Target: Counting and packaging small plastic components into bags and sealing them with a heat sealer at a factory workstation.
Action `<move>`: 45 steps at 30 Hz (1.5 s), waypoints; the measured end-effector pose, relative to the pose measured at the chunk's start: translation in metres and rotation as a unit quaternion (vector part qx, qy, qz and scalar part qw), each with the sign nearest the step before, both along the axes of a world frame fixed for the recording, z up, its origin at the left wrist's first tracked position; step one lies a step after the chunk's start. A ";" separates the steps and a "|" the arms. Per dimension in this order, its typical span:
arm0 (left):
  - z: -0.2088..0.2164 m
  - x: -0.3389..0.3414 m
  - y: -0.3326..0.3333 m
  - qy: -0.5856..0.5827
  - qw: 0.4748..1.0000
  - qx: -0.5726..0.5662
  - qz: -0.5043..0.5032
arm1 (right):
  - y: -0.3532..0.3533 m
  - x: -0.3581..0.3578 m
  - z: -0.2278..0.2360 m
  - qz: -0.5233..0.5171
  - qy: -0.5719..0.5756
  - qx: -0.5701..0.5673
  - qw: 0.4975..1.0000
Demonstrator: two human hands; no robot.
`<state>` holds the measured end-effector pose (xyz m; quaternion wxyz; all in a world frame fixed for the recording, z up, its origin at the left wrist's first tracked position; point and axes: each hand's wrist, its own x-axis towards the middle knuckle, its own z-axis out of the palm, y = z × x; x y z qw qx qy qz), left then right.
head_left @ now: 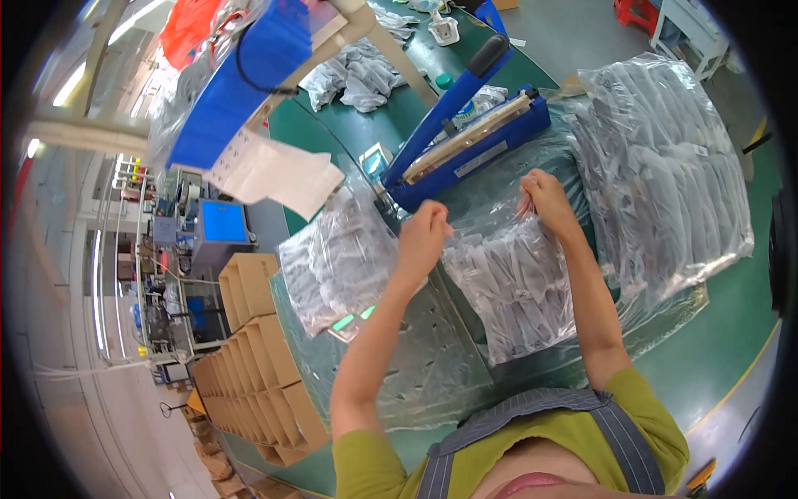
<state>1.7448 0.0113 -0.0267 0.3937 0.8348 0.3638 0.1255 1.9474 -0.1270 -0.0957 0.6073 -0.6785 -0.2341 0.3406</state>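
A clear plastic bag [513, 287] filled with folded grey fabric pieces lies in front of me, its upper edge toward the blue impulse sealer [474, 154]. My left hand [425, 235] is closed on the left corner of the bag's open end. The right corner is pinched in my right hand [546, 198], and thin film stretches between the two. The sealer's long arm with its black handle [488, 56] is raised, so its pale sealing strip shows. Both hands are just on the near side of the sealer, apart from it.
Another filled bag [337, 258] rests on a scale with green digits at left. A large stack of filled bags [665, 175] stands at right. Loose grey pieces [357, 75] lie at the far side of the green table. Divided cardboard boxes [262, 366] stand at left; a blue panel with paper hangs above.
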 end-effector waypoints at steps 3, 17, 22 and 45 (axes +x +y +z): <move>0.031 0.045 0.065 0.057 0.974 0.218 -0.014 | 0.031 0.031 -0.013 -0.020 -0.028 -0.019 0.999; -0.033 0.136 0.226 0.182 0.904 -0.292 -0.253 | 0.146 0.120 -0.025 -0.018 -0.198 -0.043 0.979; -0.040 0.131 0.233 0.265 0.890 -0.220 -0.298 | 0.153 0.126 -0.029 -0.019 -0.085 -0.047 0.995; -0.018 0.102 0.190 0.292 0.879 0.289 -0.244 | 0.164 0.128 -0.045 -0.274 -0.573 -0.116 0.763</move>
